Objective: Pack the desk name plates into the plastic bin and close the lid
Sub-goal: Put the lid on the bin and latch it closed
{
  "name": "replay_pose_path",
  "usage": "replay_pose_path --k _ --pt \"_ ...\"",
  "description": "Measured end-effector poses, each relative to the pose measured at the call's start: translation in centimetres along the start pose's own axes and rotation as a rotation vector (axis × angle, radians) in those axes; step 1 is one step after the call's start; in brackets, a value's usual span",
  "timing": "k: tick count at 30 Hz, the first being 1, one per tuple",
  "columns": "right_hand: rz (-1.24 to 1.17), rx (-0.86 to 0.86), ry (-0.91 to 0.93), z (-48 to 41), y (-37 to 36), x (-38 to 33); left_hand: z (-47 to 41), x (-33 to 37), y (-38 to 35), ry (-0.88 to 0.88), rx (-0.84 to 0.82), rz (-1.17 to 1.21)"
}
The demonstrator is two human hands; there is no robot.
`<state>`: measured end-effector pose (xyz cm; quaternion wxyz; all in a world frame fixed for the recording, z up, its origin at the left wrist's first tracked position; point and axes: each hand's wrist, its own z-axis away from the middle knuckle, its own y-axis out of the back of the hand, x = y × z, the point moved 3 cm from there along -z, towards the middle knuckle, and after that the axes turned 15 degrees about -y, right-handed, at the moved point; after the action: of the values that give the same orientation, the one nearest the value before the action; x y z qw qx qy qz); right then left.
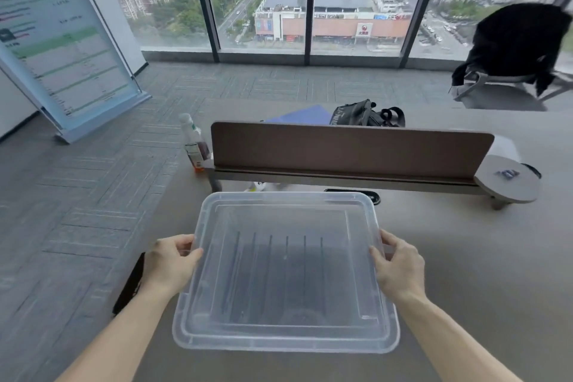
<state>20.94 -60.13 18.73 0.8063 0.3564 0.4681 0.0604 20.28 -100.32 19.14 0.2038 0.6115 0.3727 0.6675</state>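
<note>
Your left hand [169, 262] and right hand [400, 263] grip the clear lid [285, 341] edges, plates [279, 273] standing in the bin beneath, desk [480, 257] near side.

A clear plastic lid [285, 273] lies over the bin on the desk, dark upright name plates [279, 276] apparently showing through it.

Clear, smooth, slightly glossy plastic lid [285, 273] over matching translucent plastic bin [376, 245], dark upright plates showing blurred through it. Matt grey smooth desk top [465, 257]. Matt brown divider panel [350, 152], felt-like. Clear plastic bottle [193, 143], paper label. Black cloth bag [366, 115]. Rough grey carpet tiles [77, 195].
</note>
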Motion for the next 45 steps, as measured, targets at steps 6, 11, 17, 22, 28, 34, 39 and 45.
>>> replay_pose_path --k 6,11,17,22,28,34,39,45 --pt "0.084 -0.002 -0.078 -1.4 -2.0 1.1 -1.4 -2.7 -3.1 0.008 -0.090 -0.009" --pt "0.091 0.022 -0.139 -2.1 -3.4 2.6 -1.8 -3.9 -4.2 0.015 -0.110 0.015" --pt "0.081 0.054 -0.134 -2.7 -3.9 3.0 -2.2 -3.9 -4.7 0.021 -0.120 0.012" --pt "0.052 0.066 -0.137 -2.6 -3.8 3.7 -2.1 -3.5 -5.0 -0.006 -0.111 -0.008" --pt "0.034 0.060 -0.116 -2.7 -3.9 3.6 -1.9 -3.7 -5.1 -0.011 -0.104 -0.001" --pt "0.044 0.051 -0.084 -2.2 -4.0 3.9 -1.9 -3.9 -5.1 -0.014 -0.093 -0.015" --pt "0.051 0.033 -0.100 -2.6 -4.0 3.8 -2.1 -4.0 -5.4 -0.028 -0.088 -0.017" --pt "0.063 0.024 -0.089 -2.8 -4.3 4.2 -1.9 -3.8 -5.7 -0.026 -0.087 -0.016"
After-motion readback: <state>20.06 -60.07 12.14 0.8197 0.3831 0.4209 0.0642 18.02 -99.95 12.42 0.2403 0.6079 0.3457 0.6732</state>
